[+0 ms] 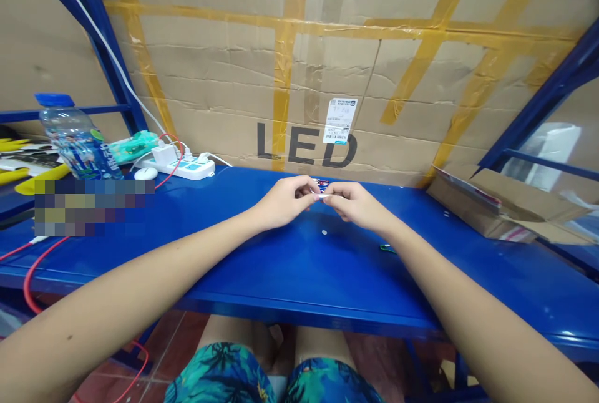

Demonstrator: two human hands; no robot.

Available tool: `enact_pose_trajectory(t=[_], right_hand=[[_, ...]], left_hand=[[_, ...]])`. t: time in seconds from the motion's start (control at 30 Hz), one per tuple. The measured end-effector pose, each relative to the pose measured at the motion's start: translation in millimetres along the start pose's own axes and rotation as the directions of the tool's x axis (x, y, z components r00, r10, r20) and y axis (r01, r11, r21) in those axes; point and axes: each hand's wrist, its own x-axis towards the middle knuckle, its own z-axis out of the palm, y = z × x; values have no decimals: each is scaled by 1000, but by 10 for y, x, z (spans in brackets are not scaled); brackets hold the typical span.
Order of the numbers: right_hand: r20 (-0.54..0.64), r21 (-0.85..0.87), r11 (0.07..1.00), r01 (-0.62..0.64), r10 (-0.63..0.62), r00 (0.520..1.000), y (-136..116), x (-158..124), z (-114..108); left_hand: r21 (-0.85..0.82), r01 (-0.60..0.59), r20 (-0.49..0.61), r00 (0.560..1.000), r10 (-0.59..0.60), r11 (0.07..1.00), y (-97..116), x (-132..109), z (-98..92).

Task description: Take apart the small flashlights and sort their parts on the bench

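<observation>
Over the blue table (299,266), my left hand (286,202) and my right hand (358,206) meet fingertip to fingertip. Between them they pinch a small, thin white piece (322,196), too small to name. Both hands are closed on it, one at each end. Just behind the fingers lie several small slim things with red, white and blue colours (321,184), partly hidden by the hands. A small white disc (324,233) rests on the table in front of the hands. A green loop-shaped item (386,248) lies beside my right forearm, which partly covers it.
A white power strip (194,168) with plugs, a white mouse-like object (145,173) and a blue-capped bottle (77,141) stand on the left, with red cables. An open cardboard box (486,213) sits at right. A large taped cardboard panel (224,78) marked LED rises behind the table.
</observation>
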Motion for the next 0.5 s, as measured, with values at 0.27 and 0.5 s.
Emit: enact_pose_trajectory(t=[0.27, 0.5], right_hand=[[128, 43, 996, -79, 73, 989, 74, 5, -226], [197, 78, 988, -136, 118, 973, 125, 22, -304]], left_hand=[[116, 10, -41, 999, -6, 993, -44, 16, -45], [225, -58, -47, 996, 70, 973, -54, -7, -59]])
